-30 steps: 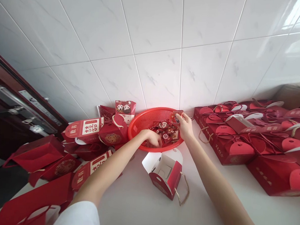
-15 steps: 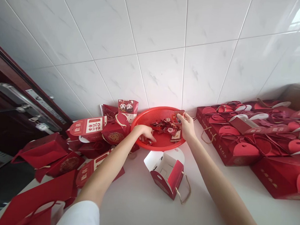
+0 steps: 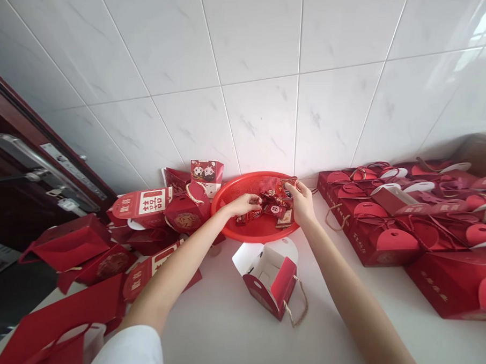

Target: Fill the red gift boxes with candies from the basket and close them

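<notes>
A round red plastic basket stands on the white counter against the tiled wall, with several small red wrapped sweets in it. My left hand reaches into the basket, fingers curled among the sweets; what it grips is hidden. At the basket's far right rim, my right hand pinches a small red packet. Just in front of the basket an open red gift box with a rope handle lies tilted, its white inside showing.
Closed red gift boxes lie in rows on the right of the counter. A loose heap of red boxes and bags fills the left side. A dark door with a metal handle stands at far left.
My left hand moved from the basket's front left towards the middle of the sweets. The right hand stayed at the far rim with its packet.
</notes>
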Available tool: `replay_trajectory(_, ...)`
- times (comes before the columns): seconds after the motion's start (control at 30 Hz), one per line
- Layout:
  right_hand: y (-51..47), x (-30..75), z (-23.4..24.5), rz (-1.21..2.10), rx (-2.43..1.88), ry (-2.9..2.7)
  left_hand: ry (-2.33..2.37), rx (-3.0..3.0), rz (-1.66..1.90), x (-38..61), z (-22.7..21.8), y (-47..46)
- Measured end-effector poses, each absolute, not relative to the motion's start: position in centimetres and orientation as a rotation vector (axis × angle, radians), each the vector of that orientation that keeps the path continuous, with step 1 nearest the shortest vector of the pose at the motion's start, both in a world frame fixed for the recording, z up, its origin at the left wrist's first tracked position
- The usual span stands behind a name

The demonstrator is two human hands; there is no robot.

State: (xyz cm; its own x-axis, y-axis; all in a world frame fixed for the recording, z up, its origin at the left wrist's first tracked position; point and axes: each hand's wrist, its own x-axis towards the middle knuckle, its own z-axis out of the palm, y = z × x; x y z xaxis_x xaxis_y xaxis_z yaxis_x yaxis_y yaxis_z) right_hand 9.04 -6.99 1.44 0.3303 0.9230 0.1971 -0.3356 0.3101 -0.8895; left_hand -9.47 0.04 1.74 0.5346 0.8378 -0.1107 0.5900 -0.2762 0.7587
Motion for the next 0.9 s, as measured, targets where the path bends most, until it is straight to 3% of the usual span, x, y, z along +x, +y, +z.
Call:
replay_trajectory(0.4,-7.3,9.3,2.2,1.193,-0.753,-0.715,1.104,1.748,0.571,-10.1,1.2,0.9)
replay_trajectory(0.9,-6.7,9.5,1.4,1.186,-0.767,-0.738,1.264,1.75,0.532,-9.6,2.4,-0.6)
